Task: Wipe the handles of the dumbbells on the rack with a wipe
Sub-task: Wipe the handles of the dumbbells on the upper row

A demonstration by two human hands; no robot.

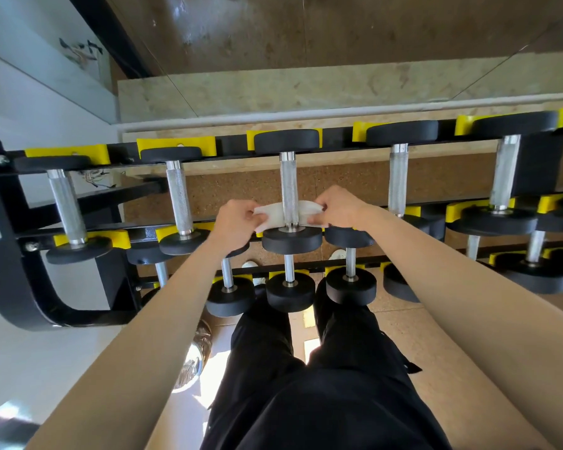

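Note:
A black rack with yellow cradles carries several black dumbbells with knurled steel handles on its top row. A white wipe passes behind the near end of the middle dumbbell's handle. My left hand pinches the wipe's left end. My right hand pinches its right end. The two hands sit on either side of the handle, just above the near black weight head.
Neighbouring top-row handles stand to the left and right. Lower rows hold smaller dumbbells close to my black-trousered legs. A mirror wall rises behind the rack. A shiny metal object lies on the floor at left.

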